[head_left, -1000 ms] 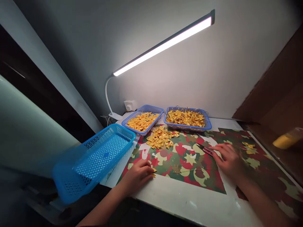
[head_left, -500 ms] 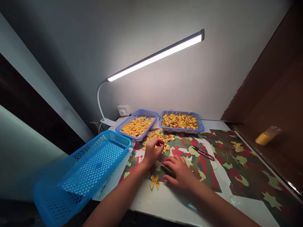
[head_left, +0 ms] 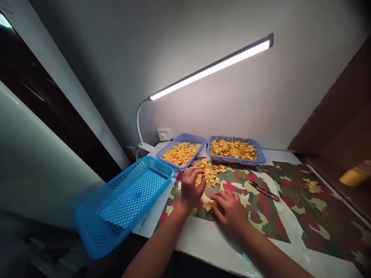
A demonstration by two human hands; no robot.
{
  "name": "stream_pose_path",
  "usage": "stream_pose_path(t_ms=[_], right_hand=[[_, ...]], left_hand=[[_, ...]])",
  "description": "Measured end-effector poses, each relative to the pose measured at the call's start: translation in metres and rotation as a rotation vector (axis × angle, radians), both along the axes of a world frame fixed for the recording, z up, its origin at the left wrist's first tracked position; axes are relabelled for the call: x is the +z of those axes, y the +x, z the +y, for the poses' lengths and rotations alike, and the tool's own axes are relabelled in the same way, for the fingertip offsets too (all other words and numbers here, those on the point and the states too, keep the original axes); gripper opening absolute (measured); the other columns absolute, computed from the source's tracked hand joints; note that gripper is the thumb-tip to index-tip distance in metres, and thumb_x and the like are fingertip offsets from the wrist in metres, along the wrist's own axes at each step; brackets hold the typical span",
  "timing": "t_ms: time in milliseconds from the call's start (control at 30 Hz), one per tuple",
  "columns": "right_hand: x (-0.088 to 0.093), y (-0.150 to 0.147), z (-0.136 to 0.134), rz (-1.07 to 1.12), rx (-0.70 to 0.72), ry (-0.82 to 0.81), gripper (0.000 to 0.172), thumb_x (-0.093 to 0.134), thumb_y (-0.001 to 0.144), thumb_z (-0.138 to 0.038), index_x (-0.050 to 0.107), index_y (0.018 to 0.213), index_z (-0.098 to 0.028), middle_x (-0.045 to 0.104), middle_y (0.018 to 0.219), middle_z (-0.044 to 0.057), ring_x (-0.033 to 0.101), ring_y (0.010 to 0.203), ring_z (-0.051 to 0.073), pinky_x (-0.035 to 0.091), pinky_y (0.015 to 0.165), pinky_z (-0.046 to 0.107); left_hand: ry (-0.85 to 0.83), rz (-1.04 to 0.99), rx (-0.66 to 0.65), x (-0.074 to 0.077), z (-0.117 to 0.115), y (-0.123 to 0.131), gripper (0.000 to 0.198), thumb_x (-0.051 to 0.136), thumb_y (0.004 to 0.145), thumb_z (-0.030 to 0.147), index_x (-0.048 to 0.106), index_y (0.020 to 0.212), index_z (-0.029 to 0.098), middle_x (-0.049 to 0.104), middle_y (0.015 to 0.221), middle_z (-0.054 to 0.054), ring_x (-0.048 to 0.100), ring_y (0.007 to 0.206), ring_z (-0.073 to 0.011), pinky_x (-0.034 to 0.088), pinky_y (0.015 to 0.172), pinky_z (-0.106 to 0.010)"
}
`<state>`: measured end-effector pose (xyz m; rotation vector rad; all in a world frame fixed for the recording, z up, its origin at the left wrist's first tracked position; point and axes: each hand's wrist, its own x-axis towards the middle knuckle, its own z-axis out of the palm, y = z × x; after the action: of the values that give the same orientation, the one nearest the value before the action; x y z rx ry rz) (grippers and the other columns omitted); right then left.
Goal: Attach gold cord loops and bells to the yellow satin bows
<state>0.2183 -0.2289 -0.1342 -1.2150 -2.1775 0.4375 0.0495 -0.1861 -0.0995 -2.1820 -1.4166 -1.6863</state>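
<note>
My left hand (head_left: 193, 188) hovers at the near side of a loose pile of yellow ribbon bows (head_left: 211, 170). Its fingers are curved, with a gap between thumb and forefinger. Lower and to the right, my right hand (head_left: 230, 210) is over the camouflage-patterned sheet (head_left: 255, 214), closed on a single yellow bow (head_left: 208, 205) that sticks out by the thumb and fingertips. The rest of that bow is hidden by the hand. Thread snips (head_left: 264, 190) with reddish handles lie on the sheet to the right.
Behind stand two blue-violet baskets of bows, the left basket (head_left: 185, 167) and the right basket (head_left: 236, 159). A larger blue basket (head_left: 127, 193) juts past the table's left edge. A lamp (head_left: 211, 69) arches above. A few bows (head_left: 310, 183) lie far right.
The view has swung left, so things appear further right. The bow that lay alone near the front edge is gone from there, and one now shows at my right fingertips. My left fingers have parted.
</note>
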Motion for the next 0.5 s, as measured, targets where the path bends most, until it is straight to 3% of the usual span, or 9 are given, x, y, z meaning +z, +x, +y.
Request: stream_pose_path(t_ms=[100, 167, 233, 300, 367, 433, 500], right_hand=[[0.01, -0.002, 0.012, 0.235, -0.029, -0.114, 0.027, 0.057, 0.085, -0.032, 0.063, 0.11, -0.022, 0.061, 0.112, 0.01, 0.055, 0.104, 0.027, 0.041, 0.092, 0.047], [0.025, -0.018, 0.03, 0.459, -0.047, -0.402, 0.034, 0.058, 0.086, -0.04, 0.056, 0.114, -0.02, 0.06, 0.111, 0.01, 0.06, 0.094, 0.023, 0.051, 0.08, 0.038], [0.045, -0.045, 0.055, 0.675, -0.137, -0.842, 0.042, 0.057, 0.088, -0.042, 0.045, 0.123, -0.022, 0.06, 0.108, 0.007, 0.063, 0.076, 0.016, 0.055, 0.068, 0.032], [0.063, -0.077, 0.084, 0.67, -0.123, -0.964, 0.042, 0.052, 0.092, -0.045, 0.043, 0.124, -0.019, 0.063, 0.101, 0.007, 0.063, 0.064, 0.013, 0.056, 0.061, 0.029], [0.074, -0.108, 0.111, 0.632, -0.133, -1.042, 0.041, 0.052, 0.093, -0.047, 0.05, 0.117, -0.013, 0.064, 0.09, 0.007, 0.064, 0.062, 0.014, 0.055, 0.058, 0.029], [0.076, -0.133, 0.13, 0.585, -0.167, -1.082, 0.036, 0.051, 0.096, -0.041, 0.055, 0.114, -0.011, 0.065, 0.095, 0.008, 0.065, 0.073, 0.015, 0.056, 0.064, 0.031], [0.074, -0.15, 0.138, 0.568, -0.18, -1.044, 0.032, 0.055, 0.095, -0.036, 0.057, 0.118, -0.013, 0.063, 0.11, 0.008, 0.064, 0.091, 0.017, 0.056, 0.077, 0.036]], left_hand=[[0.071, 0.072, 0.158, 0.018, -0.053, -0.034, 0.012, 0.058, 0.082, 0.013, 0.06, 0.092, 0.02, 0.062, 0.097, -0.006, 0.057, 0.096, -0.0211, 0.046, 0.085, -0.038], [0.074, 0.129, 0.339, 0.023, -0.092, -0.07, 0.011, 0.06, 0.082, 0.02, 0.061, 0.093, 0.02, 0.061, 0.103, -0.007, 0.057, 0.099, -0.0231, 0.046, 0.088, -0.041], [0.109, 0.047, 0.61, 0.023, -0.122, -0.113, 0.026, 0.067, 0.077, 0.03, 0.06, 0.099, 0.019, 0.06, 0.114, -0.011, 0.053, 0.111, -0.0289, 0.043, 0.095, -0.048], [0.106, -0.186, 0.87, 0.017, -0.14, -0.156, 0.056, 0.075, 0.065, 0.039, 0.055, 0.112, 0.017, 0.048, 0.135, -0.016, 0.039, 0.129, -0.0367, 0.038, 0.102, -0.055], [-0.016, -0.578, 0.947, 0.009, -0.147, -0.19, 0.077, 0.078, 0.055, 0.037, 0.048, 0.122, 0.016, 0.042, 0.14, -0.018, 0.043, 0.128, -0.0378, 0.038, 0.103, -0.057], [-0.178, -0.965, 0.894, -0.001, -0.147, -0.21, 0.072, 0.075, 0.056, 0.033, 0.048, 0.121, 0.019, 0.051, 0.129, -0.014, 0.048, 0.124, -0.0348, 0.04, 0.103, -0.055], [-0.313, -1.237, 0.831, -0.011, -0.144, -0.217, 0.056, 0.07, 0.057, 0.027, 0.053, 0.11, 0.023, 0.06, 0.106, -0.007, 0.058, 0.107, -0.0312, 0.045, 0.097, -0.054]])
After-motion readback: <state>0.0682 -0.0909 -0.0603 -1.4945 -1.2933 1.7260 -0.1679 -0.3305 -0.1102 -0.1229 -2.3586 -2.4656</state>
